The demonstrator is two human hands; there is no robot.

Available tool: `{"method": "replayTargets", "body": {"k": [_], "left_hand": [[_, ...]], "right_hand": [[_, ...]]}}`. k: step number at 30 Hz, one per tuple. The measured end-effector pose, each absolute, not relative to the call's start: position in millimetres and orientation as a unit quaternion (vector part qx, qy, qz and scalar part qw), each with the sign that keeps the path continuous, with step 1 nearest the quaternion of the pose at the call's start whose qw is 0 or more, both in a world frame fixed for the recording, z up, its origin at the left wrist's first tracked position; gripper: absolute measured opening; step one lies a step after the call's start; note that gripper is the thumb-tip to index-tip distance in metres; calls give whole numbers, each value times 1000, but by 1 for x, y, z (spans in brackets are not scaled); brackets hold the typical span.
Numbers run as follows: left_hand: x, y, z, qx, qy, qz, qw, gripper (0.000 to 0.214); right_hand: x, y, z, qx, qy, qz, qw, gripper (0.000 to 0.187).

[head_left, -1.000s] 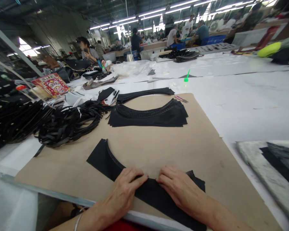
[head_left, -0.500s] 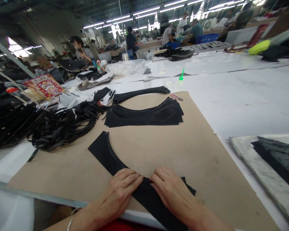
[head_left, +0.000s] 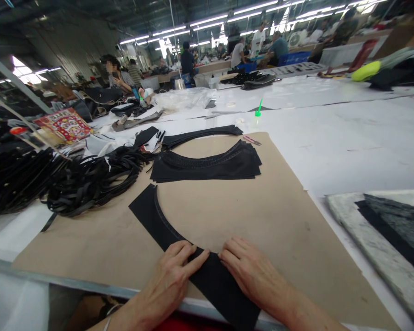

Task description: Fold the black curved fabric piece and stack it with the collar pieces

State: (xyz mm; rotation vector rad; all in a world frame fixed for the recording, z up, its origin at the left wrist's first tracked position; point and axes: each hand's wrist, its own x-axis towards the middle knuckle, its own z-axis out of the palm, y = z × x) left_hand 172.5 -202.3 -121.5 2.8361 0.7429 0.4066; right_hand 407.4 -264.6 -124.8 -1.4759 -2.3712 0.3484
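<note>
A curved black fabric-like piece (head_left: 158,220) lies slantwise on brown board near the table's front edge. White-grey stitching or marks run along its inner curve. My left hand (head_left: 177,271) presses on that curved edge at the middle, its forefinger stretched along it and the other fingers bent. Close by on the right, my right hand (head_left: 243,266) has its fingers together, gripping the same edge. The thumbs are mostly hidden. Between and below the hands, the piece's lower end runs down toward the table edge. The right hand covers part of it.
Behind lie a stack of similar black pieces (head_left: 207,165), a thinner curved stack (head_left: 203,134) and small snips (head_left: 251,140). Black strips (head_left: 93,184) are heaped at left. A green-tipped bottle (head_left: 258,110) stands farther back. A pale slab (head_left: 352,225) is at right. People work beyond.
The black end that stuck out right of my right hand no longer shows there. My left forefinger has stretched out along the edge, and the piece has shifted slightly.
</note>
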Motion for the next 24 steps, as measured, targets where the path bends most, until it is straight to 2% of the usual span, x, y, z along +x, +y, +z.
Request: {"method": "replayTargets", "body": {"k": [8,12,17,21,24], "left_hand": [[180,-200,-120,961,218,155,66,50],[184,-197,-118,972,169,129,102,43],[190,-197,-117,977,168,85,97,48],[195,-199,-120,974,178,117,79,44],[200,-201,-121,970,172,133,105,42]], "right_hand": [[428,-270,-124,-490,-843,118,188,15],[439,-271,-123,-476,-851,116,187,19],[451,-275,-123,-472,-858,108,174,21],[457,-279,-122,-470,-860,96,171,22],[462,-281,-121,-465,-864,88,171,22]]}}
